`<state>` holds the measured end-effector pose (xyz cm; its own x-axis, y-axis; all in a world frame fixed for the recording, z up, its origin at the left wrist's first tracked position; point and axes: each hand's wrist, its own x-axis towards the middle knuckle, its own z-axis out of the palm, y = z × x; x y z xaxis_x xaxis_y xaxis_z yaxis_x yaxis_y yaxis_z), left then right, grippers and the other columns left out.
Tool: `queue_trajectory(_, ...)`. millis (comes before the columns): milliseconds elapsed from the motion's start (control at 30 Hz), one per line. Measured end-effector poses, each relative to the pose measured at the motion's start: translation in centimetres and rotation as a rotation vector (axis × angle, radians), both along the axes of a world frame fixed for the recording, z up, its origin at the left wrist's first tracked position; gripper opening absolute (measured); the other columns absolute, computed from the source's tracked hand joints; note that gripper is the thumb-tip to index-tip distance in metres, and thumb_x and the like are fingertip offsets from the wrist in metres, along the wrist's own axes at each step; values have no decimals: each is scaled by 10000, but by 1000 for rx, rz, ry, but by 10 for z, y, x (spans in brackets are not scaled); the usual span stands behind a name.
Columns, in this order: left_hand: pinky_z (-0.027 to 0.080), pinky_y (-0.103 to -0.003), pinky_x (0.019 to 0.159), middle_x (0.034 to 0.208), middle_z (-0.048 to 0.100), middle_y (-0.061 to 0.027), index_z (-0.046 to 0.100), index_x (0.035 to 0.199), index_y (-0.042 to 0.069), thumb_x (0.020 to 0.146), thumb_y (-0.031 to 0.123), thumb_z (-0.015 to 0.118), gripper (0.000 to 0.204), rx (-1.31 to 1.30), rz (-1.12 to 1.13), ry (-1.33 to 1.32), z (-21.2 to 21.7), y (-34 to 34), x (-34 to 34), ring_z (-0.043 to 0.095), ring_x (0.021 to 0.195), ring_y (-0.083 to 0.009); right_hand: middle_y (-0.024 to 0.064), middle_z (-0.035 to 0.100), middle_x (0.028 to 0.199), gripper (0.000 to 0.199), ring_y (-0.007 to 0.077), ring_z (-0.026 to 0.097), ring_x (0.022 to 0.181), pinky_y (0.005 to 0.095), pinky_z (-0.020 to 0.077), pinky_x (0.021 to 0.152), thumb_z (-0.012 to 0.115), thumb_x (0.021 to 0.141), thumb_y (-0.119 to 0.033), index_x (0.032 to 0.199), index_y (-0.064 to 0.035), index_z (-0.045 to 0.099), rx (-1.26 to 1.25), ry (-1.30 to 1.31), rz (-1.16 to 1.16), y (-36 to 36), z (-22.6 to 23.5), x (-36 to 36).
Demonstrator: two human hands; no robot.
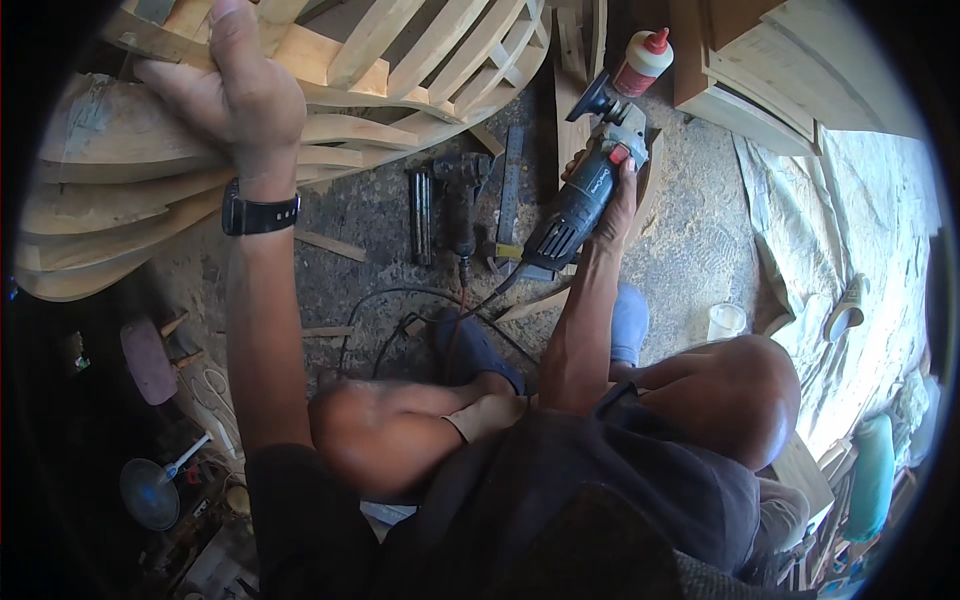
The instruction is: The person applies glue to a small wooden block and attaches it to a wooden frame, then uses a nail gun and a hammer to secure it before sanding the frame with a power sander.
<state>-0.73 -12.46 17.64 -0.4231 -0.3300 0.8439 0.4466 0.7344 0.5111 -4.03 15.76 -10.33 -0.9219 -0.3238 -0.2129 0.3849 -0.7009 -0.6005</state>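
My right hand (622, 195) is wrapped round the body of a blue and black angle grinder (580, 205), its dark disc (592, 98) pointing away from me. The thumb lies beside the red switch. From its rear a black cord (508, 285) runs down toward my feet. At the upper left my left hand (245, 100) grips a strip of a curved, slatted wooden frame (345, 130), fingers partly hidden behind the wood. That frame is built of many pale bent slats, and it stretches across the far left. The grinder is held apart from the frame.
On the dusty floor lie a second dark power tool (458, 205), a metal ruler (511, 180) and wood offcuts (330, 246). A white glue bottle with a red cap (645, 62) stands past the grinder. Right are a wooden cabinet (745, 100), a plastic cup (727, 321) and a pale sheet (810, 230).
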Motion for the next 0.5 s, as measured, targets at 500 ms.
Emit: queue_trajectory(500,505,-335,834,1005,666,-69,539,1240,-53,1009,193,612,345,264,-60,-182,16,9,9,616,897,-165,210,685,982,643,334,724,825,449,633,739,580,972,-502,1334,26,521,-49,-64,48,-3,21,36)
